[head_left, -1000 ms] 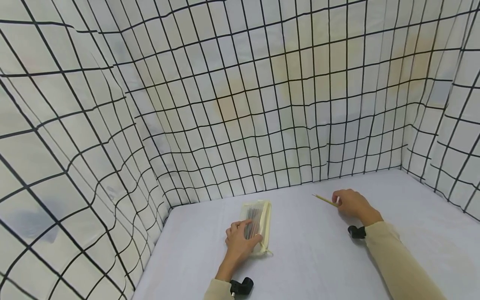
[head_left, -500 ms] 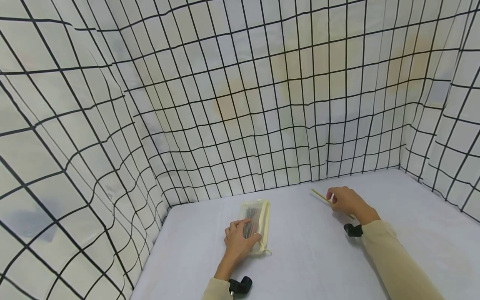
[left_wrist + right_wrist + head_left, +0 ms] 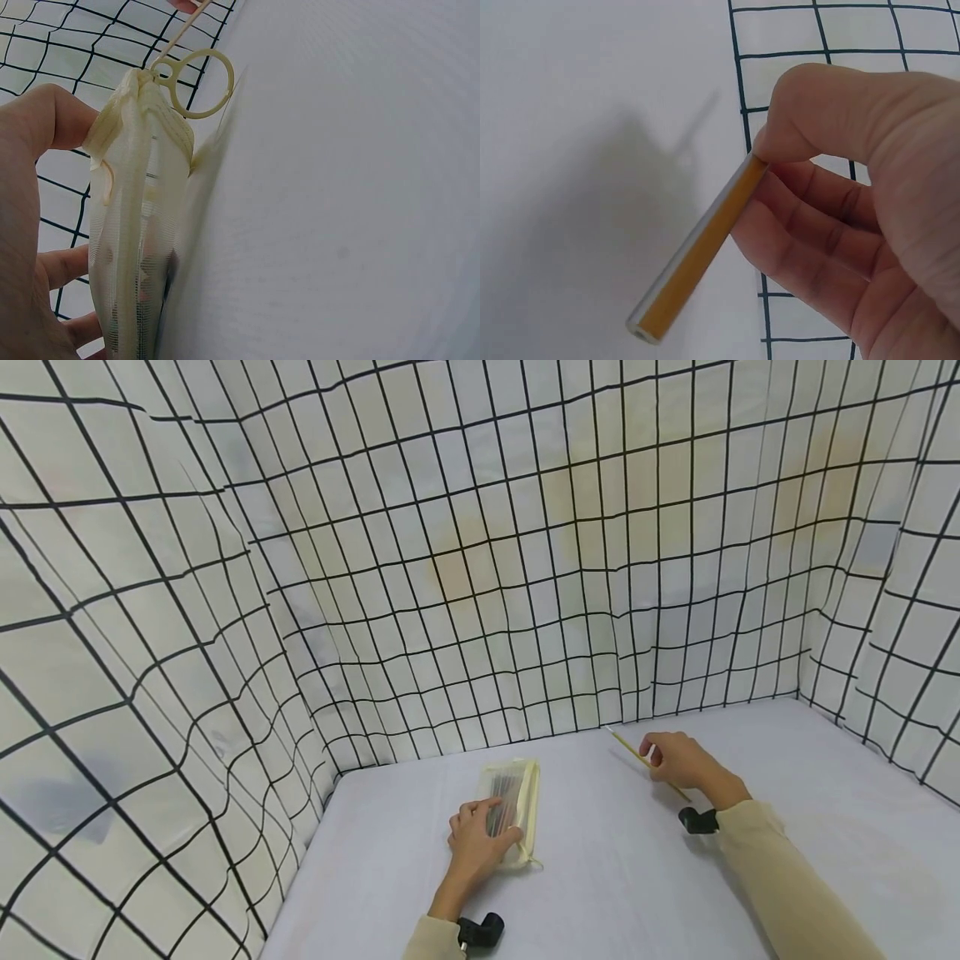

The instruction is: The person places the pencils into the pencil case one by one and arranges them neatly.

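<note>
On the white table, my left hand (image 3: 476, 843) holds a pale yellow zip pouch (image 3: 517, 781), thumb on one side and fingers on the other. Slim dark things show through the pouch's see-through face; their kind is unclear. Up close in the left wrist view, the mesh pouch (image 3: 139, 225) has a ring-shaped pull (image 3: 231, 82) at its end. To the right, my right hand (image 3: 686, 766) pinches a yellow pencil (image 3: 628, 747) between thumb and fingers, its whitish tip pointing to the far left. In the right wrist view, the pencil's blunt end (image 3: 697, 255) sticks out below the thumb.
A white sheet wall with a black grid (image 3: 525, 610) stands behind the table (image 3: 600, 877) and along both sides. Small black cameras (image 3: 483, 931) sit at both wrists. Beneath the right hand, a shadow (image 3: 615, 180) falls on the tabletop.
My right hand has moved a little left with the pencil. More of the pencil's rear end now shows beneath the hand. The left hand and the pouch stay in place.
</note>
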Tool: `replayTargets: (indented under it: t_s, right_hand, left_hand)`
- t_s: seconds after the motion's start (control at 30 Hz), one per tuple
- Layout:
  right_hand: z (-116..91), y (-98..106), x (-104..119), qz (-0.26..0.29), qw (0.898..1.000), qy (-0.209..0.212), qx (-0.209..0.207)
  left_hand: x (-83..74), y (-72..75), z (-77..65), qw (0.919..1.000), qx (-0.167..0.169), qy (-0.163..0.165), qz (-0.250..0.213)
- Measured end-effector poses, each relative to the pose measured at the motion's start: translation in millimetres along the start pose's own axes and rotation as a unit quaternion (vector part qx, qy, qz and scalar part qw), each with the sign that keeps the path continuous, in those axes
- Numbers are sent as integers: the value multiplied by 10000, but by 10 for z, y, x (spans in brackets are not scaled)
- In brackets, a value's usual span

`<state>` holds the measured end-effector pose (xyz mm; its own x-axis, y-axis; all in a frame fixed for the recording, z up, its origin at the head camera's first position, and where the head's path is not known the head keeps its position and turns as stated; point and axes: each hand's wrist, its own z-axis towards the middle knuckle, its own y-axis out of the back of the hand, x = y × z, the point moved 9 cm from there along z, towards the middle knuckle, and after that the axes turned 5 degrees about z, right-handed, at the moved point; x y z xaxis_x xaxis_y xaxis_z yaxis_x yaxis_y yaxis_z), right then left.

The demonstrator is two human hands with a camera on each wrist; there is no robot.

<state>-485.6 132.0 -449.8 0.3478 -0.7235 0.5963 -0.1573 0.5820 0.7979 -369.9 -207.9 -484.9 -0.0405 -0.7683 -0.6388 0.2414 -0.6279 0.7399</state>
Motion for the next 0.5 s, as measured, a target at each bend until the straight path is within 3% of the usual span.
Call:
replayTargets:
  t_s: [0.5]
  right_hand:
    - [40, -72, 144, 673, 9975, 213, 15]
  left_hand:
    - [-3, -2, 4, 10000, -26, -6, -3]
